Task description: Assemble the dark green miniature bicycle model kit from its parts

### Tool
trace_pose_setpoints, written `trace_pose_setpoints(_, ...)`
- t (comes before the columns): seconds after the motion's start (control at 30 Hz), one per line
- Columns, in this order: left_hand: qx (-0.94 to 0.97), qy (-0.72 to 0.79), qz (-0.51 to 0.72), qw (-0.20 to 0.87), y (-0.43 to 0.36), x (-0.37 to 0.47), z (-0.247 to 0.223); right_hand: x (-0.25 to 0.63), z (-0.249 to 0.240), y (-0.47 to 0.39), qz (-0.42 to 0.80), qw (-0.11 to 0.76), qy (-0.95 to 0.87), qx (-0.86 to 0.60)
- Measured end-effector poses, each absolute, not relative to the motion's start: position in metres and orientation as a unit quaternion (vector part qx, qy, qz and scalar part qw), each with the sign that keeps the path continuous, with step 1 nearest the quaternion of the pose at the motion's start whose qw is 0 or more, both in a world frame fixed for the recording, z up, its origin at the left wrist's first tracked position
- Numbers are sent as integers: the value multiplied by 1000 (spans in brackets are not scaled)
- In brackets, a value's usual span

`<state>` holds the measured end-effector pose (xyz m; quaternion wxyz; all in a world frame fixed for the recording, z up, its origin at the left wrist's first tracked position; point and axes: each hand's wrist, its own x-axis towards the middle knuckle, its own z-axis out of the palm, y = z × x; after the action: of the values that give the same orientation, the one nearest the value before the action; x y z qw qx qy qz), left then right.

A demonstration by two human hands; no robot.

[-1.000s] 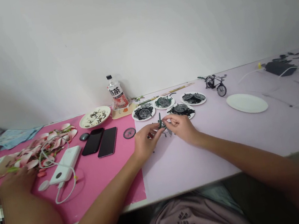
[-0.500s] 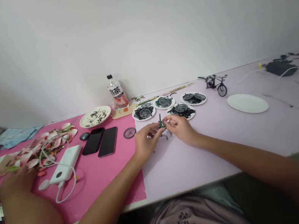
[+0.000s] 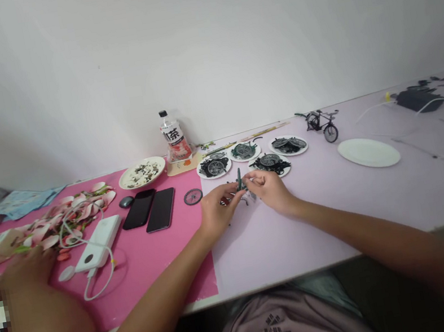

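Between my two hands is a small dark green part [image 3: 239, 178], its narrow end pointing up. The fingertips of my left hand [image 3: 218, 210] pinch it from the left, and my right hand [image 3: 272, 192] closes on it from the right. Small dark pieces lie partly hidden under the fingers. Just beyond my hands is a plate of black parts [image 3: 268, 164]. A loose spoked wheel [image 3: 193, 196] lies on the pink surface left of my left hand. Farther right stands a small black model bicycle [image 3: 321, 122].
More plates of parts [image 3: 214, 165] line the back, near a bottle [image 3: 177, 139]. An oval white plate [image 3: 368, 153] lies right. Phones [image 3: 160, 210], a power bank [image 3: 99, 244] and pink petals [image 3: 71, 215] are left, beside another person's arm [image 3: 48, 328].
The green part between my fingers has turned slightly and shows a broader face. My hands have barely moved.
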<state>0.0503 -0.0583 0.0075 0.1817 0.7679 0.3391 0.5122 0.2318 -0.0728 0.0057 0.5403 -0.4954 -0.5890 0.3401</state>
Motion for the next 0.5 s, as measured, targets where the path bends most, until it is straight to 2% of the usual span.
trace_pose_setpoints(0.2,776,334,504,179,-55,49,6,232,3,-71,358,538,-578,-499)
trace_pose_setpoints(0.33,769,345,500,196,-58,50,10,235,-2,-68,220,556,-636,-487)
trace_pose_setpoints(0.5,730,358,517,267,-60,52,13,247,-3,-62,30,498,-735,-460)
